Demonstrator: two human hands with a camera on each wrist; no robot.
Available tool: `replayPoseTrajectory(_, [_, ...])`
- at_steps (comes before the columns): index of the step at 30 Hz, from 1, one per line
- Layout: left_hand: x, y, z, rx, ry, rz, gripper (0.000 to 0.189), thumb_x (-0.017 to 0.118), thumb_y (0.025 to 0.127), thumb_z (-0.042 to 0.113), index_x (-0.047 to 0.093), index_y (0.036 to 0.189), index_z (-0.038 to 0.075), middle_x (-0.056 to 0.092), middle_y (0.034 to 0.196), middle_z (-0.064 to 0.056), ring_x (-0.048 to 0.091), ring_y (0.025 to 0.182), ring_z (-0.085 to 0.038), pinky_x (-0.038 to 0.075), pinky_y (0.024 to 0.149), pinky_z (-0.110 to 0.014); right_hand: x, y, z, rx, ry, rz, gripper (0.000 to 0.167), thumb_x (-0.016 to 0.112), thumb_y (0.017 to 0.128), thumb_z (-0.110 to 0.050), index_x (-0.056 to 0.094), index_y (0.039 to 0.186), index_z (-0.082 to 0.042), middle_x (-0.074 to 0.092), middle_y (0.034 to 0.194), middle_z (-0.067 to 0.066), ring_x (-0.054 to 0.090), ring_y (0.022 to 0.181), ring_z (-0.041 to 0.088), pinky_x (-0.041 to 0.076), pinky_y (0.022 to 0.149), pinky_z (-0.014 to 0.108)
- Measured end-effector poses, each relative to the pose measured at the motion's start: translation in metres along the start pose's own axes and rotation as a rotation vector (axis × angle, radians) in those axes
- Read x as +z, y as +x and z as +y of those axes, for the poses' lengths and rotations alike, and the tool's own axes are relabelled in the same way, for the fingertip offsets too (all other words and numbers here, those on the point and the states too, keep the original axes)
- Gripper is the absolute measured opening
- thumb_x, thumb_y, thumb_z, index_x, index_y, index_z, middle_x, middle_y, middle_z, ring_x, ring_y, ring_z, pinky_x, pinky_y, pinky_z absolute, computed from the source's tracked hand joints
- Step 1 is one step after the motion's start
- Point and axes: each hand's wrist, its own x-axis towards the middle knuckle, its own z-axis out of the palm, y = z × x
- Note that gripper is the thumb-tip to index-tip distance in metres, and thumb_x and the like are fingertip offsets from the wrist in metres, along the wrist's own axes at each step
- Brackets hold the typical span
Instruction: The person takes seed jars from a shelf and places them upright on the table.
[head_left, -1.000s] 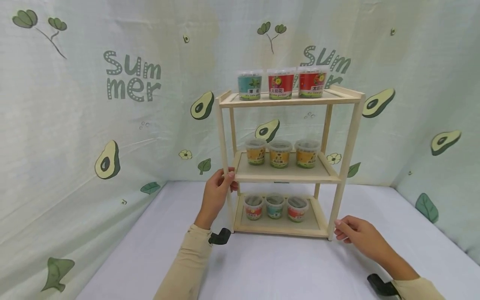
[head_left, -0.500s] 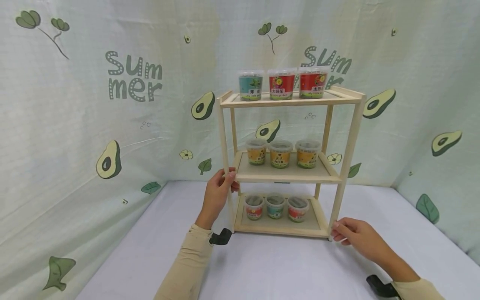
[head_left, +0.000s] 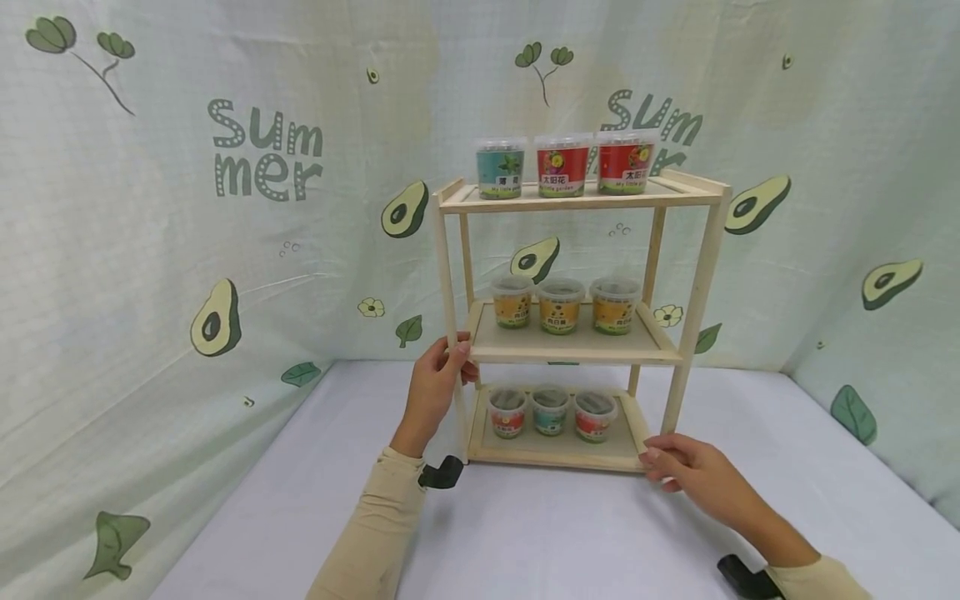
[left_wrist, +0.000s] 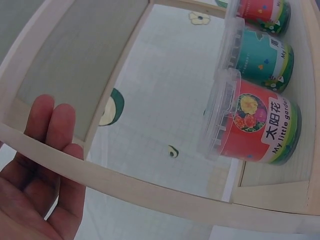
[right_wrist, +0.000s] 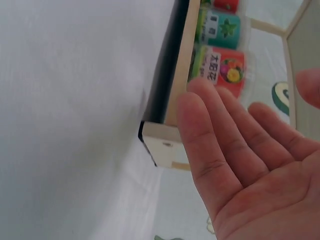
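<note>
A three-tier wooden rack (head_left: 577,358) stands on the table. My left hand (head_left: 427,385) grips its left front post at middle-tier height, thumb in front. In the left wrist view its fingers (left_wrist: 61,125) come round behind the post. My right hand (head_left: 697,475) is at the foot of the right front post, its fingertips overlapping that corner. Extended fingers (right_wrist: 235,142) and a thumb held apart show in the right wrist view. The bottom tier holds a teal plastic cup (head_left: 550,417) between red ones (head_left: 507,419). Orange-labelled cups (head_left: 560,310) line the middle tier.
On the top tier are a teal cup (head_left: 500,173) and two larger red cups (head_left: 562,171). A white cloth (head_left: 540,533) covers the table. Behind the rack hangs a pale printed curtain (head_left: 360,250).
My right hand has moved left from beside the right front post to in front of its foot, which it now covers. The left hand keeps its hold; rack and cups stay put.
</note>
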Motion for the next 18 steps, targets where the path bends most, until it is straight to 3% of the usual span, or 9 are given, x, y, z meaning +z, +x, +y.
replayPoseTrajectory(8, [0.002, 0.002, -0.001, 0.001, -0.015, -0.002, 0.038, 0.06, 0.101, 0.04, 0.065, 0.127, 0.013, 0.068, 0.083, -0.013, 0.067, 0.077, -0.025, 0.056, 0.073, -0.035, 0.012, 0.0, -0.005, 0.017, 0.049, 0.035, 0.054, 0.06, 0.103, -0.023, 0.044, 0.138, 0.016, 0.068, 0.117, 0.023, 0.07, 0.097, 0.024, 0.058, 0.073, 0.029])
replayPoseTrajectory(18, [0.001, 0.001, -0.003, -0.003, -0.01, -0.008, 0.039, 0.059, 0.102, 0.042, 0.063, 0.128, 0.013, 0.068, 0.083, -0.012, 0.066, 0.077, -0.025, 0.055, 0.073, -0.033, 0.024, 0.004, -0.01, 0.039, 0.086, 0.055, 0.052, 0.058, 0.103, -0.017, 0.04, 0.139, 0.017, 0.06, 0.127, 0.032, 0.066, 0.108, 0.034, 0.058, 0.076, 0.031])
